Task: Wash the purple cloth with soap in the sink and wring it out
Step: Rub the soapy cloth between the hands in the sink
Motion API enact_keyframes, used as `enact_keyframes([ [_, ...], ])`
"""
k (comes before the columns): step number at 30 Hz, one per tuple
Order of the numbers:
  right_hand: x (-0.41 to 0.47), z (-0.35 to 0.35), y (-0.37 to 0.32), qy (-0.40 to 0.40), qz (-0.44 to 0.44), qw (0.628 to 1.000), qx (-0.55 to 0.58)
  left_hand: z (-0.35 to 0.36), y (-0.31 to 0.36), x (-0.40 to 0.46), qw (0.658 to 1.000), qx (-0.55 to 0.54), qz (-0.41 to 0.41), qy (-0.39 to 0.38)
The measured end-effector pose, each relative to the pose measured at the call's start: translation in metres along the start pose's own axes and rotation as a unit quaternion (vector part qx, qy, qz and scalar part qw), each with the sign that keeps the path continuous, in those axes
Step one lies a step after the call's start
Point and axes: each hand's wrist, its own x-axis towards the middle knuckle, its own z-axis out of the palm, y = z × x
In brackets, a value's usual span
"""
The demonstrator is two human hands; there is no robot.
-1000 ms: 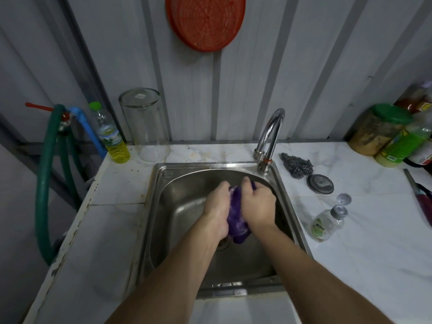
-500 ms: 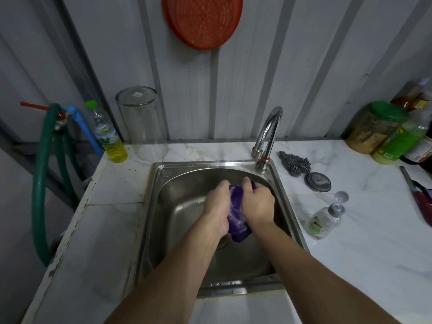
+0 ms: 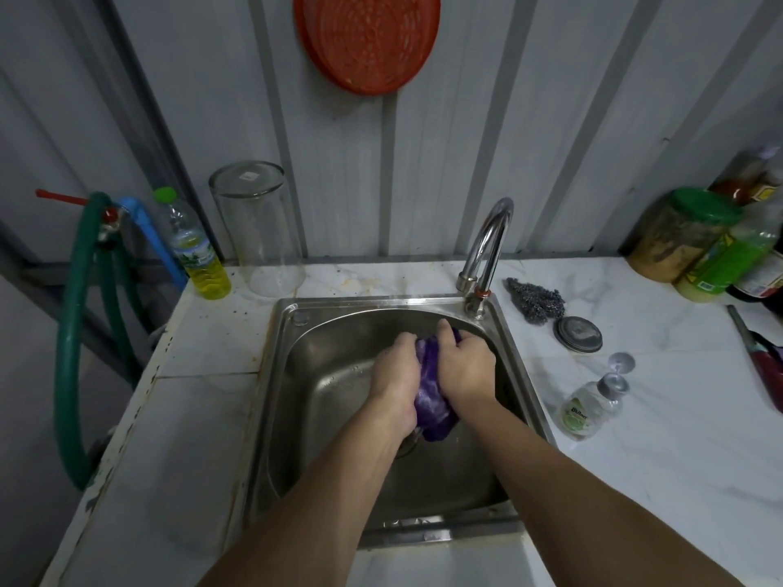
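Note:
The purple cloth is bunched up between both hands over the steel sink, above the drain. My left hand grips its left side and my right hand grips its right side, fingers curled around the upper end. A lump of wet cloth hangs out below the hands. The chrome tap stands at the sink's back right corner; no water stream is visible. A small clear soap bottle lies on its side on the counter to the right of the sink.
A steel scourer and a metal lid lie right of the tap. A yellow-liquid bottle and an upturned clear jar stand at the back left. Jars and bottles crowd the far right. A green hose hangs left.
Both hands stay clamped on the cloth in the same spot over the drain, with only slight squeezing movement. The camera view has shifted a little.

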Motion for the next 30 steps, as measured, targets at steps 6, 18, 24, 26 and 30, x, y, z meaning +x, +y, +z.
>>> enact_keyframes([
  [6, 0.000, -0.014, -0.007, -0.047, 0.166, 0.958, 0.228, -0.023, 0.001, 0.017, 0.998, -0.055, -0.010, 0.007],
  [18, -0.025, -0.023, -0.009, -0.126, -0.104, 0.978, 0.126, -0.027, 0.003, -0.003, 0.983, -0.092, 0.010, -0.160],
  [24, 0.001, -0.032, 0.001, -0.133, 0.081, 0.970, 0.185, -0.028, 0.007, -0.008, 0.982, -0.080, -0.006, -0.173],
  [26, -0.009, -0.029, -0.005, -0.071, -0.004, 0.987, 0.143, -0.023, 0.007, 0.002, 0.990, -0.071, 0.008, -0.119],
  [30, -0.043, -0.013, 0.000, 0.008, -0.257, 0.965, 0.044, -0.016, 0.004, 0.026, 0.997, -0.069, 0.022, 0.004],
])
